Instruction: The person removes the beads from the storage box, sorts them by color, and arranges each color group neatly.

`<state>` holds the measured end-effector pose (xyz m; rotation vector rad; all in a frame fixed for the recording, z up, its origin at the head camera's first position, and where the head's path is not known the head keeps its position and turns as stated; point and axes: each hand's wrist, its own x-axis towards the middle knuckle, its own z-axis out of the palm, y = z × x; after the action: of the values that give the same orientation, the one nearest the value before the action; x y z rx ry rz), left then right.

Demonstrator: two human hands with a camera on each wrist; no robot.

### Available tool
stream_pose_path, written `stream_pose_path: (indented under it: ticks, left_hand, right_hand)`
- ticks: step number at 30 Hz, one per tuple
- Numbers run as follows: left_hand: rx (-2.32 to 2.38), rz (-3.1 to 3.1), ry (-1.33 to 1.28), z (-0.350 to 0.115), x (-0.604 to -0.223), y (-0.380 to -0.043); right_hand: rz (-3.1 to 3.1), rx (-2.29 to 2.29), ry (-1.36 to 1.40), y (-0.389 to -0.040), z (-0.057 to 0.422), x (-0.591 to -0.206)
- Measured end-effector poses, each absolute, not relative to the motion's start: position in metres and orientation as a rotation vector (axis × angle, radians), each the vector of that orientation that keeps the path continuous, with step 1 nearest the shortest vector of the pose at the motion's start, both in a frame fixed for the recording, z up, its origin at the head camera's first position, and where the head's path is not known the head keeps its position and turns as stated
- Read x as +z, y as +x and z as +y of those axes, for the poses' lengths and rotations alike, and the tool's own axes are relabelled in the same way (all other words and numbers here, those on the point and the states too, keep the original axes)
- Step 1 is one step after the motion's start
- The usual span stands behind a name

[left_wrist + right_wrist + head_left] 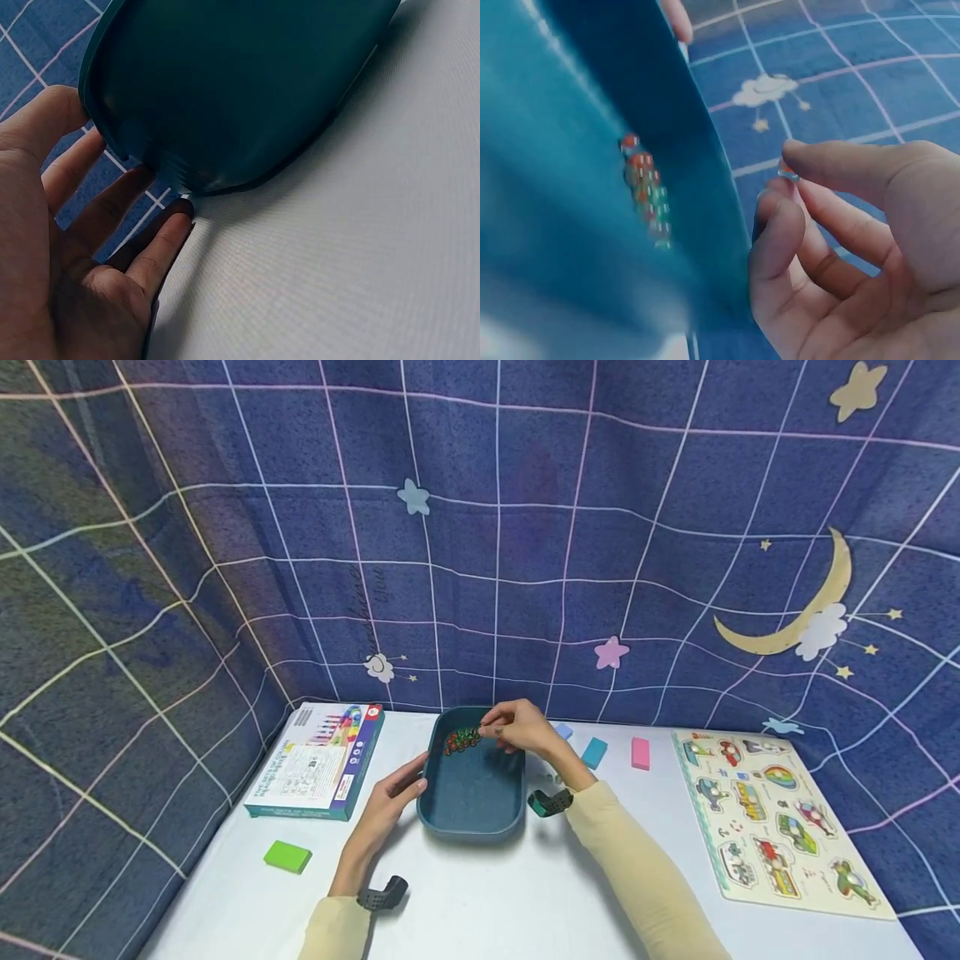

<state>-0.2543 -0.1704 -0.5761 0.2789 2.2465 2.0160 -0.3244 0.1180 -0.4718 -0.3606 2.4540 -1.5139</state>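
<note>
A dark teal plastic tub (472,806) stands on the white table. Inside it, towards the far end, lies a cluster of small glass marbles (461,741) in red and green, also seen in the right wrist view as shiny marbles (646,187). My left hand (393,795) touches the tub's left side from outside, its fingers spread along the wall and rim (84,75). Over the far right rim, my right hand (525,728) pinches one small clear marble (786,171) with orange in it between thumb and fingertip.
Left of the tub are a boxed set (315,764) and a green block (288,857). Blue (594,752) and pink (640,753) blocks lie to the right, with a few clear marbles (553,778) by the right wrist. A wooden puzzle board (780,827) lies far right; a curtain (465,568) hangs behind.
</note>
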Motion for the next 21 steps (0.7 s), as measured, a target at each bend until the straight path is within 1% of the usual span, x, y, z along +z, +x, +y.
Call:
stream_pose_path:
  ticks: [5,13,17,21]
  left_hand:
    - [2.006,2.253,0.265,-0.169,-0.576,-0.255]
    - [1.998,2.262,0.251,-0.169,-0.576,-0.254]
    - [1.999,2.260,0.251,-0.170,-0.575,-0.254]
    - [1.989,2.261,0.257,-0.171,-0.576,-0.254]
  right_hand:
    - [2.502,-1.525,-0.369,-0.302,0.160,-0.477]
    - [2.609,-1.466,-0.356,-0.259,0.232,-0.511]
    - [2.642,-1.419,-0.339,-0.239,0.256,-0.526]
    - [2.694,-1.342,-0.371,-0.226,0.269,-0.535]
